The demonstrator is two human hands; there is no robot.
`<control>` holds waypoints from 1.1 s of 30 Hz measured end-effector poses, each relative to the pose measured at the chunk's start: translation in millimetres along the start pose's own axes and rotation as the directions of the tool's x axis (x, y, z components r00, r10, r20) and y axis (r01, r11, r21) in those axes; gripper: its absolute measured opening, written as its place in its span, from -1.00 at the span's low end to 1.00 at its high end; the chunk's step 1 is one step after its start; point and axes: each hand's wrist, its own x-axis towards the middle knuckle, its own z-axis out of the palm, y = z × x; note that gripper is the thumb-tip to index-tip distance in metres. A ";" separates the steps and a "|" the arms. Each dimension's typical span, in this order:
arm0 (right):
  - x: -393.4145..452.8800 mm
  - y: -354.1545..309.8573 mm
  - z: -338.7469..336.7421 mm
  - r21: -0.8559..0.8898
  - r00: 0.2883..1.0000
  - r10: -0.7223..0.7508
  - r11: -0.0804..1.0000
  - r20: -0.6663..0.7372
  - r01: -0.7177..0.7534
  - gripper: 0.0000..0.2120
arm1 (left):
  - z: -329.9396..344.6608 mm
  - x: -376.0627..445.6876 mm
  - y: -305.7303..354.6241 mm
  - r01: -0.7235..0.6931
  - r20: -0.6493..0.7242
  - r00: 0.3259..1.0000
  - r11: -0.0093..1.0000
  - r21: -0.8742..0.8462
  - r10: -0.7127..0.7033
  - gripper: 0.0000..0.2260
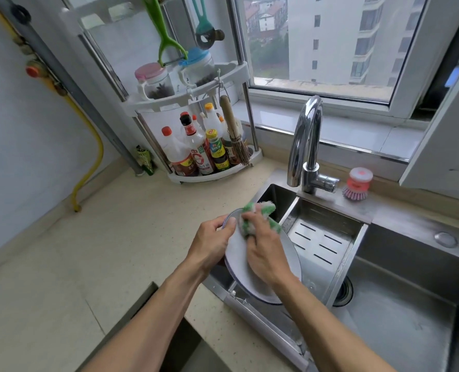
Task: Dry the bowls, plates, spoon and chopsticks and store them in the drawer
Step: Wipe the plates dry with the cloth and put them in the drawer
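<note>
Countertop: beige speckled stone, runs from the left wall to the sink edge. Dark open gap at its near edge, bottom centre; can't tell what's inside.

Sink: stainless steel, right half of view, drain visible near the middle. Perforated steel drain tray sits in its back-left part, slots on the floor. Chrome gooseneck faucet stands behind the tray.

Corner rack: white, two tiers, back of the counter by the window. Sauce and vinegar bottles on the lower tier, two lidded jars on the upper, a bamboo brush hanging at its right side.

Plate: white, round, thin blue line at the rim. Held tilted, nearly on edge, over the left rim of the sink, just left of the drain tray. Lower edge is down near the sink's front rim; whether it touches, can't tell.

Left hand: grips the plate's upper-left rim, thumb over the edge on the near face.

Right hand: fingers curled around a green-and-white cloth, pressing it against the plate's face near the top.

Dish brush: red and pink, on the ledge right of the faucet.
</note>
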 end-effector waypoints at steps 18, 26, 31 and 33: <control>24.9 23.7 -43.8 -0.452 0.934 -0.249 0.823 0.255 0.343 -0.42 | -10.5 4.2 26.8 -0.125 -0.060 0.990 0.988 0.085 0.131 -0.62; -4.0 30.5 -45.3 -0.561 0.962 -0.049 0.804 0.268 0.197 -0.49 | -19.6 2.5 8.9 -0.123 -0.171 0.977 0.991 0.057 0.131 -0.71; 14.1 0.5 -28.3 -0.378 0.975 -0.136 0.905 0.177 0.194 -0.48 | -8.2 0.0 11.5 -0.134 -0.083 0.987 0.991 0.017 0.134 -0.76; 15.3 -5.5 -24.4 -0.341 0.952 -0.209 0.898 0.225 0.278 -0.48 | -9.1 -1.1 13.5 -0.133 -0.063 0.989 0.991 -0.026 0.131 -0.77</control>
